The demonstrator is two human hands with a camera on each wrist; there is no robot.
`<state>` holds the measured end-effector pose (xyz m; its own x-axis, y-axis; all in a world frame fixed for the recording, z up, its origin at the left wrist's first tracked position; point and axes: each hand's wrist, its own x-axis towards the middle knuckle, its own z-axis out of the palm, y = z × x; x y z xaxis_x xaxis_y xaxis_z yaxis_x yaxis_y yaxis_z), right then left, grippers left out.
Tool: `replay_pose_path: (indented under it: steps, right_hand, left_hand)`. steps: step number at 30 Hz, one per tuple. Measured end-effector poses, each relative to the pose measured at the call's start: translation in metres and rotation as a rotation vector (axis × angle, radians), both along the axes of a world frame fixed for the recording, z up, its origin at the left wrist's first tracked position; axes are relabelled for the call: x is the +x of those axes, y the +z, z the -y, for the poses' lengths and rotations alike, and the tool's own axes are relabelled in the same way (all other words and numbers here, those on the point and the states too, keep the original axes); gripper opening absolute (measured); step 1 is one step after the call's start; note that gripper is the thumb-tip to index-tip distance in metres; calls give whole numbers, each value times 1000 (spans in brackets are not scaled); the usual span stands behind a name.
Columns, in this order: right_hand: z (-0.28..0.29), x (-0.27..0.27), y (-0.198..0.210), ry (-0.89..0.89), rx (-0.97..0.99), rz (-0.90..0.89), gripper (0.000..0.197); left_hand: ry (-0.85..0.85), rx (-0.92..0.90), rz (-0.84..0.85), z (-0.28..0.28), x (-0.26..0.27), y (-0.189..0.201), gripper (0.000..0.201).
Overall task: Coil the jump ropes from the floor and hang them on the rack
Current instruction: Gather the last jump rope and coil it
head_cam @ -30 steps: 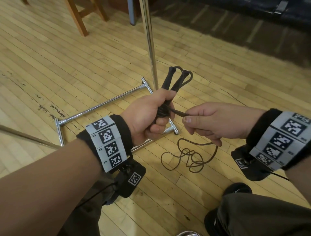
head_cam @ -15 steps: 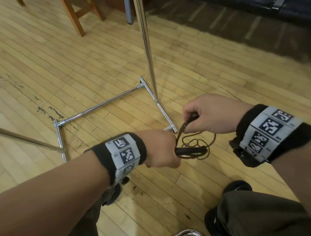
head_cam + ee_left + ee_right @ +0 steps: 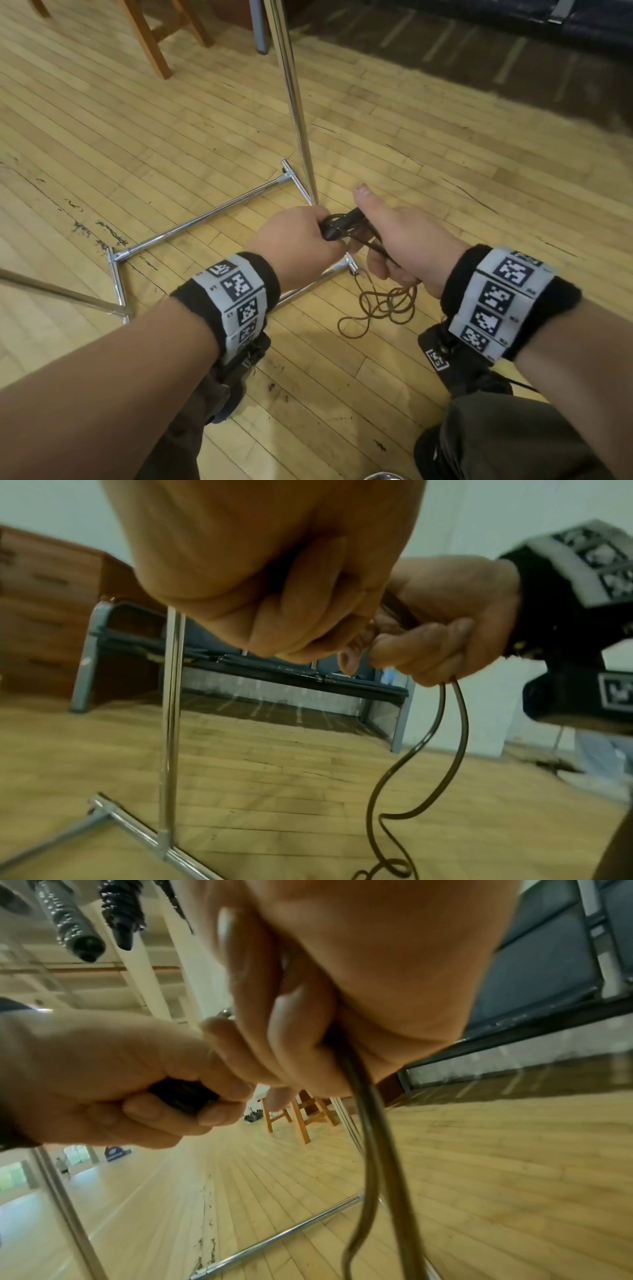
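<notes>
From above, the left hand [image 3: 301,240] is fisted round the black handles [image 3: 342,224] of the rope [image 3: 380,305], and the right hand [image 3: 404,246] is closed on the cord just beside it, thumb sticking up. The slack lies in a loose tangle on the floor [image 3: 137,137], near the foot of the rack [image 3: 294,102].

The left wrist view shows two strands of rope [image 3: 445,737] dropping from the right hand's [image 3: 455,631] curled fingers and kinking on the way down.

From the right wrist, the left hand [image 3: 113,1080] clamps a handle [image 3: 183,1096], both strands run out of the right fist [image 3: 342,988], and other handles [image 3: 72,920] hang overhead (presumably ropes already racked).

My worry is that tangle: drawn up fast, I'd expect a snarl, or the cord catching on the rack's foot.
</notes>
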<state>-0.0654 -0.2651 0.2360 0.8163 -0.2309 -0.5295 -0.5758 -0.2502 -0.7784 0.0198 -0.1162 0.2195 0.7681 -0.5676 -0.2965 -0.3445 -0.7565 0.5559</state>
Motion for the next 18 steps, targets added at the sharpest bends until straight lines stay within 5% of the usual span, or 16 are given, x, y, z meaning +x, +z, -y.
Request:
replay_pose_path:
  steps: [7,13,18]
  right_hand:
    - [-5,6,-11,-282,169,25,42]
    - [0,10,-10,-299,193,95,30]
    - [8,11,-4,-264,170,126,33]
  left_hand:
    - [-36,78,140,9,-7,1,18]
    - [36,-36,-150,13,0,3,19]
    - [33,-76,-188,16,-1,6,19]
